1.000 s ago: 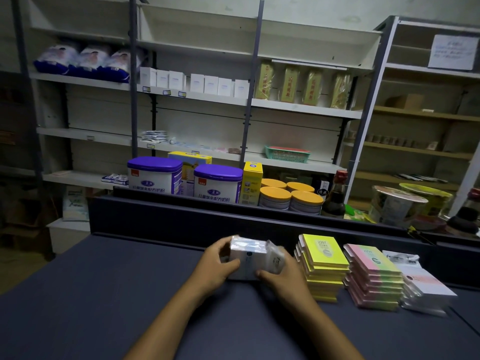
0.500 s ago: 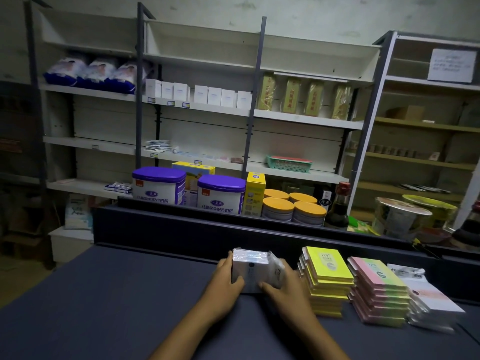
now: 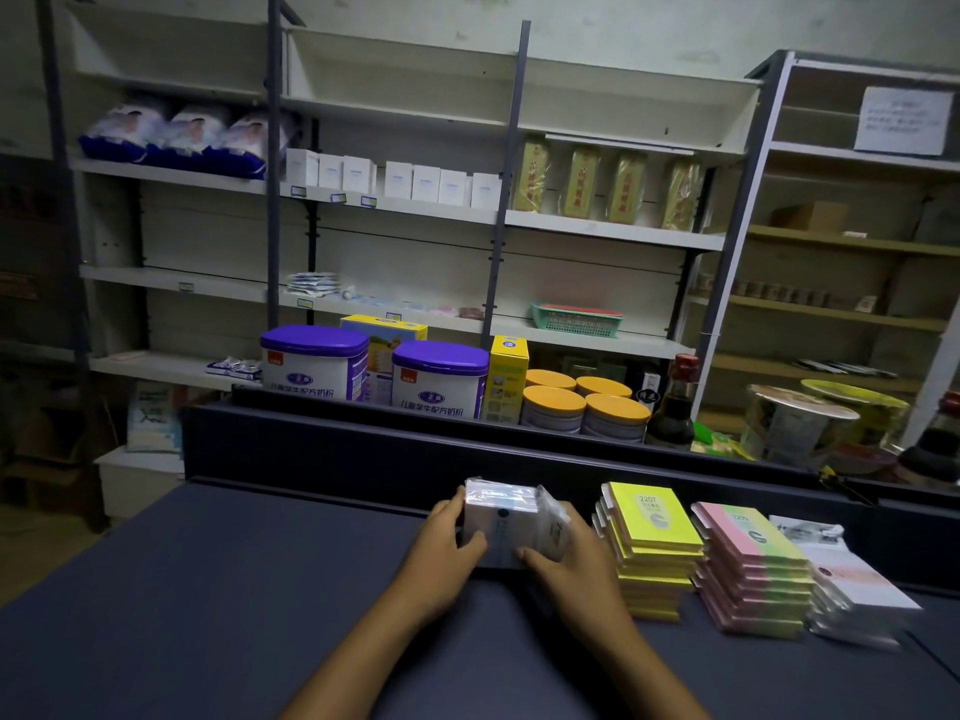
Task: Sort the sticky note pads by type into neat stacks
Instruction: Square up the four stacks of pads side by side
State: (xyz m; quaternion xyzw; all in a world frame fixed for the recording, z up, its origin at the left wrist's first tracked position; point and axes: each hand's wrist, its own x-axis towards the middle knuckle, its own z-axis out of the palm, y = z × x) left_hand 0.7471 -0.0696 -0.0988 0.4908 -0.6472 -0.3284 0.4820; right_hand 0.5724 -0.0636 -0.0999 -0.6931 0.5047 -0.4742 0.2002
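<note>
two bare forearms come up from the bottom edge and end in the left hand (image 3: 447,550) and the right hand (image 3: 576,558). no sleeve shows on either arm anywhere in view, from the bottom edge to the wrist. nothing sits on either wrist and nothing covers the hands. the fingers (image 3: 540,556) that show are short and rounded at the tips, and the dim light leaves finer detail hard to make out
</note>
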